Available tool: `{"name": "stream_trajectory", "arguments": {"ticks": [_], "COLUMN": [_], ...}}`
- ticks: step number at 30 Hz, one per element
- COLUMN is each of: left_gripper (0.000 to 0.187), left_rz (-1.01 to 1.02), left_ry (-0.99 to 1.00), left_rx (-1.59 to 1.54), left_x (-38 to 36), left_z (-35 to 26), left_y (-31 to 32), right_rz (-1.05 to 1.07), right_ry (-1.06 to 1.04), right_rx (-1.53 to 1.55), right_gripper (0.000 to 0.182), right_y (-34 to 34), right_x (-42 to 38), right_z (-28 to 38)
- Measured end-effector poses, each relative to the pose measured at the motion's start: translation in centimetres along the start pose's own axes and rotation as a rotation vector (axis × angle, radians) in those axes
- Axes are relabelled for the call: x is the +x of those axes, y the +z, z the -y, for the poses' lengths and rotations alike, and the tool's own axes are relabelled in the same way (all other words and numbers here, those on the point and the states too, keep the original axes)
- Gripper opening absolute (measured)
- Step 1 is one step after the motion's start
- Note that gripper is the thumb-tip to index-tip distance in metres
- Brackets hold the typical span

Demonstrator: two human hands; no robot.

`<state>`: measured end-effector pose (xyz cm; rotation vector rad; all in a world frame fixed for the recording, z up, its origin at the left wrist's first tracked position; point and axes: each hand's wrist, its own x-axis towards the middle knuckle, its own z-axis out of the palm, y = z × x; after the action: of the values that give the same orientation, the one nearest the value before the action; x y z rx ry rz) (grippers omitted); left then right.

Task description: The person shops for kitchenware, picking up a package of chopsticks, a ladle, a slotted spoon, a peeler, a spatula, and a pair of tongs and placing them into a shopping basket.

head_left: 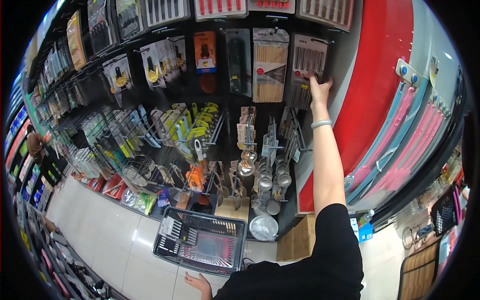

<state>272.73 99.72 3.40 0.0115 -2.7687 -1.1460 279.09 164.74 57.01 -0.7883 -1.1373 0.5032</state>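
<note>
- Hands: my right hand (pixel 320 92) is reaching up to the slim packet, thumb and fingers parting around its edge, grip unclear; my left hand (pixel 199 284) is hanging low, wide and empty.
- Below, the black basket (pixel 192 257) is sitting on the floor (pixel 115 235).
- Ahead, the slim packet (pixel 307 55) is hanging lengthwise, near-vertical, lower end pointing floorward.
- I'm judging this as reaching; holding calls for closing fingers.

You're in a shop, housewares aisle. Carded packs (pixel 270 67) hang from hooks in rows; ladles (pixel 246 167) and strainers (pixel 265 183) dangle below. Shopping basket (pixel 167 235) on the tiled floor (pixel 107 232); more stocked shelves (pixel 20 135) to your left.
</note>
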Motion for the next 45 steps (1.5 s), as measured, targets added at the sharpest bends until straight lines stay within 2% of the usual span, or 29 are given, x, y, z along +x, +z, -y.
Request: {"name": "stream_trajectory", "arguments": {"ticks": [1,3,5,6,7,9,10,13,15,19,21,22,24,28,30,32,35,37,39,41,42,45], "left_gripper": [0.073,0.073,0.073,0.073,0.071,0.069,0.067,0.064,0.062,0.057,0.053,0.051,0.050,0.042,0.037,0.051,0.045,0.045,0.044,0.035,0.035,0.033], "left_rz": [-0.004,-0.011,0.010,0.010,-0.001,-0.013,-0.015,-0.032,-0.047,-0.007,-0.018,0.009,0.031,0.009,-0.011,0.135,0.137,0.145,0.155,0.075,0.076,0.068], "left_ry": [-0.001,-0.008,-0.069,-0.072,-0.085,-0.096,-0.103,-0.114,-0.118,-0.184,-0.195,-0.186,-0.180,-0.180,-0.185,-0.113,-0.143,-0.153,-0.164,-0.298,-0.301,-0.325], "left_rx": [-0.006,-0.013,-0.023,-0.025,-0.032,-0.036,-0.020,-0.012,-0.019,-0.047,-0.027,-0.010,0.004,-0.035,-0.033,0.109,0.130,0.132,0.133,-0.032,-0.032,-0.033], "left_x": [-0.4,-0.8,-0.9,-0.9,-0.8,-0.5,-0.3,0.2,0.6,0.6,0.6,0.6,0.5,-0.1,-0.3,-0.1,0.0,-0.1,-0.1,0.0,0.0,-0.5], "left_z": [0.1,0.7,1.6,1.9,2.2,3.0,3.4,3.6,3.6,3.7,3.9,4.0,4.2,4.7,5.3,6.0,6.5,6.7,7.1,7.7,7.8,6.7], "left_y": [-0.1,-0.1,0.0,-0.1,-0.2,-0.3,-0.4,-0.4,-0.5,-0.4,-0.3,-0.3,-0.3,-0.4,-0.4,-0.5,-0.2,0.0,0.3,0.6,0.7,0.4], "right_rz": [0.042,0.097,0.234,0.238,0.240,0.368,0.367,0.460,0.607,0.608,0.264,0.266,0.545,0.575,0.553,0.533,0.536,0.649,0.648,0.627,0.633,0.653], "right_ry": [0.075,0.089,0.099,0.183,0.182,0.024,0.027,0.013,0.201,0.265,-0.046,-0.043,0.252,0.375,0.340,0.309,0.340,0.423,0.396,0.340,0.317,0.336], "right_rx": [0.089,0.171,0.203,0.273,0.273,0.211,0.213,0.397,0.418,0.461,0.031,0.038,0.486,0.581,0.610,0.639,0.509,0.443,0.413,0.401,0.431,0.500], "right_gripper": [0.095,0.098,0.082,0.069,0.069,0.061,0.061,0.051,0.048,0.041,0.043,0.043,0.045,0.048,0.052,0.057,0.062,0.064,0.059,0.050,0.044,0.043], "right_y": [0.2,0.4,0.4,-0.8,-0.9,-1.1,-1.1,-0.9,-1.2,-0.7,0.2,0.1,-0.1,0.3,0.6,0.8,1.1,1.1,1.2,1.0,0.3,0.5], "right_x": [0.7,1.8,2.7,0.3,0.6,1.1,1.1,1.3,1.6,1.2,1.4,1.8,2.5,2.9,2.9,2.9,3.3,4.1,4.8,5.2,3.7,3.7], "right_z": [-0.5,-1.7,-2.7,1.3,1.0,0.2,0.0,0.0,0.3,-0.1,-0.9,-1.2,-1.0,-1.4,-2.0,-2.0,-2.5,-3.4,-4.1,-5.0,-3.0,-3.7]}}
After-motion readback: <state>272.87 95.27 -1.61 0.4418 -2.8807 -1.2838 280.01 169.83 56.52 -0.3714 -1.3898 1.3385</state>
